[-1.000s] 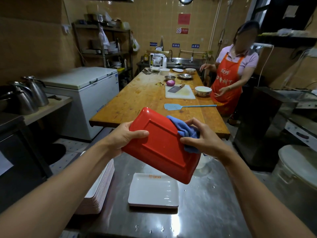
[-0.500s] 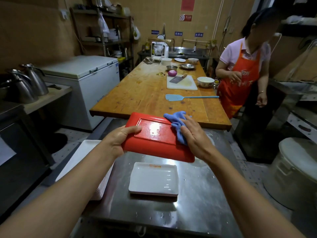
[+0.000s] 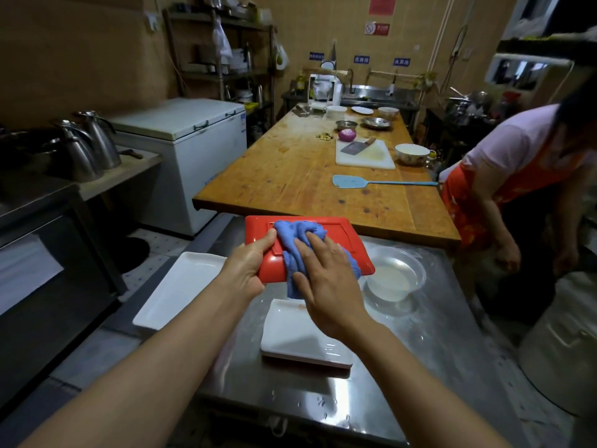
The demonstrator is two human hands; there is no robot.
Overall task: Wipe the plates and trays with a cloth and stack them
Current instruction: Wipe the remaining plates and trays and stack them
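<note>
Held above the steel surface [image 3: 436, 360] and the white plates [image 3: 300, 341], the stiff, light, likely slick red tray [image 3: 347, 236] is best gripped at its rim, where the left hand [image 3: 245, 270] clasps it while the flat right hand [image 3: 326, 279] presses the soft blue cloth [image 3: 297, 240] on it.

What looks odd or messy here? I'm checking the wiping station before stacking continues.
Only water: droplets lie scattered on the steel table near its front edge. The red tray and the white plate look undamaged.
</note>
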